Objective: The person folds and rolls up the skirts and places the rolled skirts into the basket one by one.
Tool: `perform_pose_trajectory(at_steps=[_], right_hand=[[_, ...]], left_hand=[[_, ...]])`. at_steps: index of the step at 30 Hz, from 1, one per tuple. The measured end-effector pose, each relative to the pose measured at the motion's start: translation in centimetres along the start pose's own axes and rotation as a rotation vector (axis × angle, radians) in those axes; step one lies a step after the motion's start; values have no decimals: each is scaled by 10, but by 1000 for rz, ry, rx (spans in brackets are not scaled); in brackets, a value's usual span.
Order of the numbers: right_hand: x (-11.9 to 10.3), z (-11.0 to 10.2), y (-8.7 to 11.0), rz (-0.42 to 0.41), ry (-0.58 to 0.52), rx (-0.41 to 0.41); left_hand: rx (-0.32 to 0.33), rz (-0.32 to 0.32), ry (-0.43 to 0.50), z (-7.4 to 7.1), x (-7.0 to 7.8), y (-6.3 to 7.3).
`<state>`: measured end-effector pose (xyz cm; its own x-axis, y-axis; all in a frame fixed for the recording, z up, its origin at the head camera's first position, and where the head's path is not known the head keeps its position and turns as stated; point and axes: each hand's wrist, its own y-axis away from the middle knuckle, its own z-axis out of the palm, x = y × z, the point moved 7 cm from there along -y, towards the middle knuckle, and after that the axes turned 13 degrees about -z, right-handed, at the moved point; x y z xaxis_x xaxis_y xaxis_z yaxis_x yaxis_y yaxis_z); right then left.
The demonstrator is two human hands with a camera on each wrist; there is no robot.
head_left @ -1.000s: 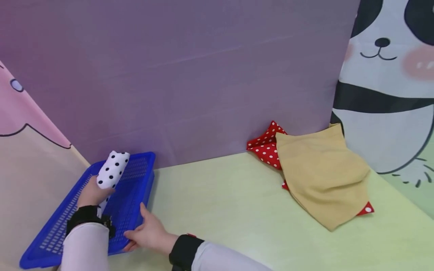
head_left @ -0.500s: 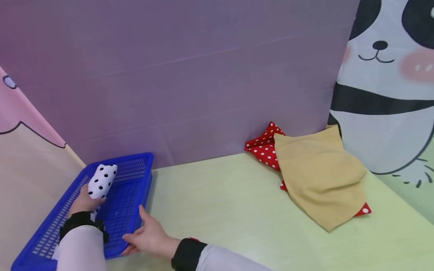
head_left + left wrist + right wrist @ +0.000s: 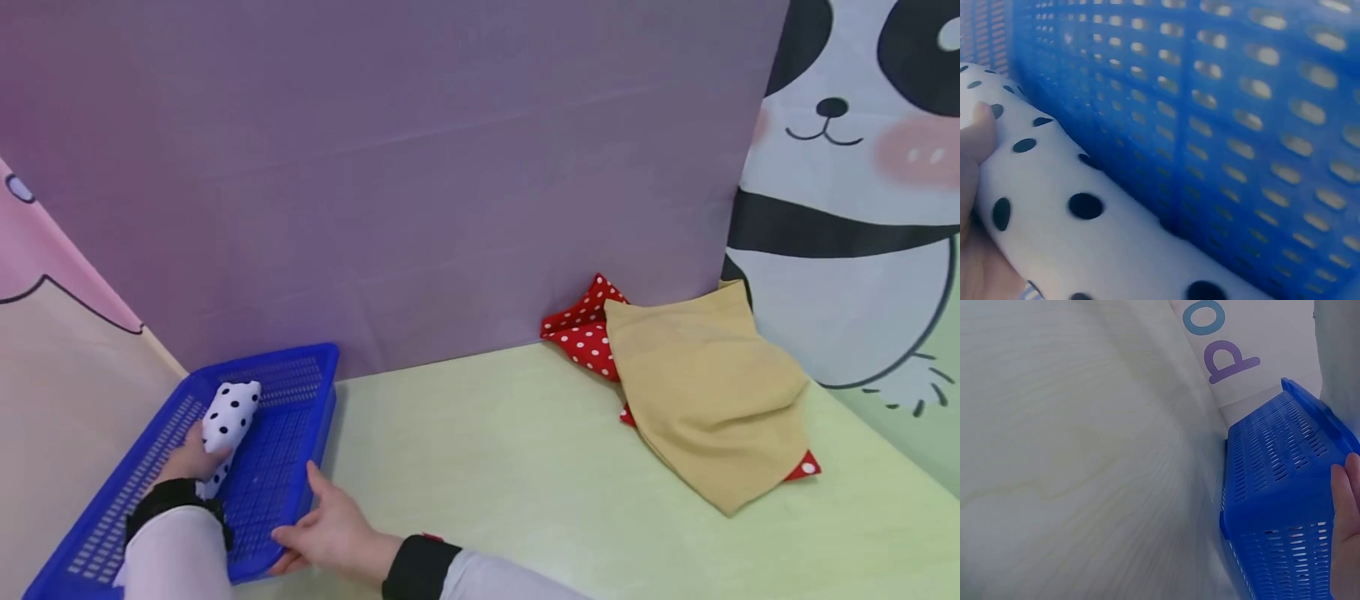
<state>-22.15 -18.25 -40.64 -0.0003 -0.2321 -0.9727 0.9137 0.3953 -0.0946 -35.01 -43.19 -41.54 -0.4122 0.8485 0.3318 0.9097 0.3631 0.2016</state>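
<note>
My left hand [image 3: 191, 458] grips a white cloth roll with black dots [image 3: 231, 412] and holds it down inside the blue plastic basket [image 3: 255, 517]. In the left wrist view, the dotted roll [image 3: 1104, 219] lies along the basket's slotted wall [image 3: 1222, 125], with a fingertip [image 3: 985, 122] on its surface. My right hand [image 3: 333, 525] rests on the basket's near right corner, thumb and fingers spread to either side of it. From the right wrist, the fingers [image 3: 1344, 506] look straight against the basket's corner [image 3: 1272, 506].
At the right of the pale table [image 3: 465, 467], a tan cloth [image 3: 705, 392] lies over red fabric with white dots [image 3: 585, 342]. A purple backdrop [image 3: 412, 167] rises behind, and a panda-print panel [image 3: 847, 317] stands at the right. The basket sits against the left panel [image 3: 67, 400].
My left hand has lowered the dotted roll deeper into the basket. The right hand has stayed at the basket's corner, and the view has shifted slightly.
</note>
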Motion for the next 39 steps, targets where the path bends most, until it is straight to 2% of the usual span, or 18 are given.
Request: perform_pose_trajectory(at_steps=[4, 5, 8, 12, 22, 29, 36, 39], right_hand=[[-1, 0, 2, -2, 13, -10], [-1, 0, 2, -2, 18, -15], [-2, 0, 3, -1, 16, -25], [-2, -1, 1, 11, 24, -28], [1, -2, -1, 43, 41, -27], [0, -3, -1, 47, 36, -40], [-2, -3, -1, 45, 45, -50], [-2, -3, -2, 46, 51, -48]], left_hand=[[72, -102, -67, 4, -3, 1], [74, -128, -85, 5, -3, 2], [61, -149, -148, 9, -4, 3], [46, -147, -193, 12, -2, 5], [33, -182, -170, 11, 1, 9], [44, -188, -143, 0, 6, 8], [3, -217, -156, -9, 16, 5], [6, -216, -143, -14, 24, 7]])
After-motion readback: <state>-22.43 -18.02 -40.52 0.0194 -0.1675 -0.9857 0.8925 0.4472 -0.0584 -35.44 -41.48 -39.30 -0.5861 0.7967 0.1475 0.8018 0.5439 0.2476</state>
